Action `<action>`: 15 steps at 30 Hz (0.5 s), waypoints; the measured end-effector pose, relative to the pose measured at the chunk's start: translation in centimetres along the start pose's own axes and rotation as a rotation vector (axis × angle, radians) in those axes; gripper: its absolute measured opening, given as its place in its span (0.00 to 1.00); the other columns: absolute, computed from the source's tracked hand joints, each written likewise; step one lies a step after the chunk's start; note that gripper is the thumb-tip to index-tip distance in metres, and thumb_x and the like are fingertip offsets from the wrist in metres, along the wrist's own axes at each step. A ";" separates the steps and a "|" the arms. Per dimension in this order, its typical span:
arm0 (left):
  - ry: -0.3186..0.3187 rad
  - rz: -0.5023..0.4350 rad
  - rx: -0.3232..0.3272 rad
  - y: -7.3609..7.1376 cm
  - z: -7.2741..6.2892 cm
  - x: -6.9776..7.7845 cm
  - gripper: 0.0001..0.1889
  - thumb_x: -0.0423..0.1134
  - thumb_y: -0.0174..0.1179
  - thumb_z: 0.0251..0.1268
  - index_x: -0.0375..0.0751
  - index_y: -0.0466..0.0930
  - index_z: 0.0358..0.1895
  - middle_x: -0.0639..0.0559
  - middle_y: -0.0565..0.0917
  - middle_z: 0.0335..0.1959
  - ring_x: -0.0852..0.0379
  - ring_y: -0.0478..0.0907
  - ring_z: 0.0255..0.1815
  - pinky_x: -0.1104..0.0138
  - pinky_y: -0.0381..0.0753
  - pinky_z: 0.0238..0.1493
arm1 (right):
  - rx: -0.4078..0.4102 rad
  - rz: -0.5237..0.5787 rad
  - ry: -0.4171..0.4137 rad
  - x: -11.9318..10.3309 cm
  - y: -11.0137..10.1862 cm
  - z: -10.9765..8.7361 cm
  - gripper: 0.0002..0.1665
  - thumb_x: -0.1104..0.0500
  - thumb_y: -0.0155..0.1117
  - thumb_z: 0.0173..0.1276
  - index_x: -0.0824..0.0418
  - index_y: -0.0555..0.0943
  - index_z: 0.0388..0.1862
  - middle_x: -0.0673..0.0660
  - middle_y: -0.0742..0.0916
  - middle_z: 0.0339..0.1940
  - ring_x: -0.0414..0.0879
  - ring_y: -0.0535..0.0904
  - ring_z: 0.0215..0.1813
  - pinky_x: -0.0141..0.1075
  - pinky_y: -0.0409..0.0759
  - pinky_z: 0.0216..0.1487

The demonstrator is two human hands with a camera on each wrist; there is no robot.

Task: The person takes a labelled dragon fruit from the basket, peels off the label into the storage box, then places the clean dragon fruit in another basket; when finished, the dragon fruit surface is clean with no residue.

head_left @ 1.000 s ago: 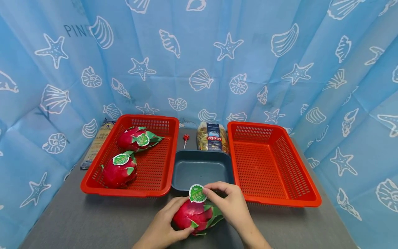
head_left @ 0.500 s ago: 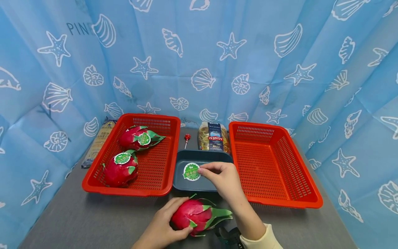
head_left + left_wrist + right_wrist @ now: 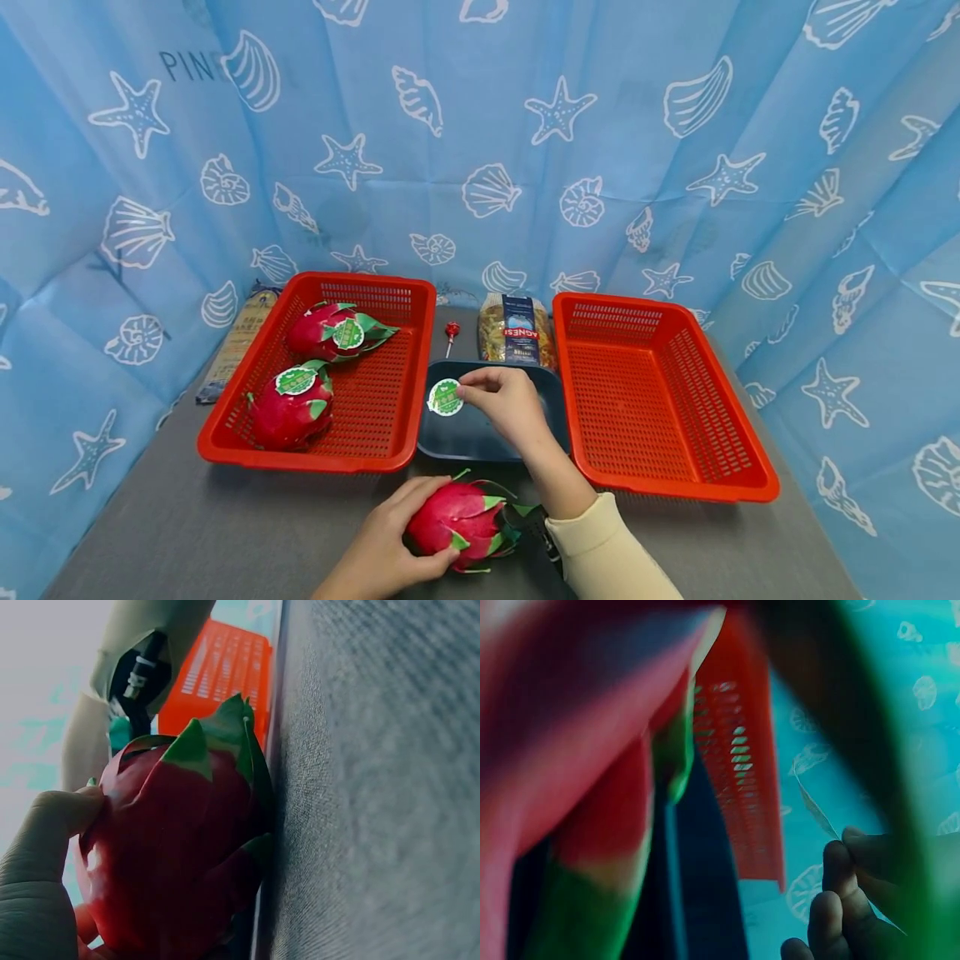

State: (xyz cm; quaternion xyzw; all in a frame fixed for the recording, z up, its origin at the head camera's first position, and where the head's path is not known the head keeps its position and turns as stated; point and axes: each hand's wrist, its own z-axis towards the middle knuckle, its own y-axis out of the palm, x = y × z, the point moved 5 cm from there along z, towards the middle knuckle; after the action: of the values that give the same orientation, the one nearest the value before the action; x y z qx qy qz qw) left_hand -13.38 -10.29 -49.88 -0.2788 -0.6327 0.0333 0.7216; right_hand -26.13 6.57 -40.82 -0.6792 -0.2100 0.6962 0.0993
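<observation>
A red dragon fruit (image 3: 459, 518) with green scales lies on the grey table in front of the dark tray. My left hand (image 3: 390, 537) grips its left side, thumb at the front and fingers over the top; the left wrist view shows the fruit (image 3: 176, 847) close up. Over the dark blue-grey tray (image 3: 487, 452), my right hand (image 3: 506, 404) pinches a round green-and-white sticker (image 3: 445, 397) by its right edge. Seen edge-on in the right wrist view, the sticker (image 3: 816, 804) stands out from the thumb and fingertips.
In the left red basket (image 3: 375, 417) lie two dragon fruits (image 3: 288, 417) bearing similar stickers. Another red basket (image 3: 637, 400) stands on the right. Behind the tray are a lollipop (image 3: 452, 331) and a bag of pasta (image 3: 517, 331). A long packet (image 3: 236, 350) lies left of the baskets.
The right hand has lifted the sticker off the dragon fruit and carried it forward and left over the tray. The left hand keeps its grip on the fruit, which has shifted slightly left.
</observation>
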 end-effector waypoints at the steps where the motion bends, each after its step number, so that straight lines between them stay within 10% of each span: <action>1: -0.004 -0.001 -0.001 0.0 0.0 0.0 0.37 0.54 0.75 0.56 0.57 0.74 0.70 0.57 0.78 0.61 0.52 0.76 0.56 0.65 0.86 0.43 | -0.012 -0.004 0.013 0.3 0.1 0.3 0.07 0.56 0.74 0.68 0.57 0.91 0.42 0.49 0.91 0.35 0.45 0.86 0.39 0.43 0.83 0.43; 15: -0.019 0.032 0.021 -0.7 -0.1 -0.4 0.37 0.57 0.75 0.56 0.55 0.74 0.70 0.57 0.79 0.58 0.53 0.77 0.52 0.64 0.86 0.41 | -0.224 -0.195 0.117 3.2 2.1 2.3 0.06 0.60 0.72 0.69 0.60 0.92 0.41 0.52 0.90 0.34 0.47 0.84 0.36 0.39 0.81 0.37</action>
State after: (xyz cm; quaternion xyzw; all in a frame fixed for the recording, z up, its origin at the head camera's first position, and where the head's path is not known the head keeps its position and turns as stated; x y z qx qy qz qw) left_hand -13.61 -11.05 -49.95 -0.2811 -0.6347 0.0542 0.7178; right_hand -28.28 5.71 -44.63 -0.7019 -0.3450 0.6147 0.1022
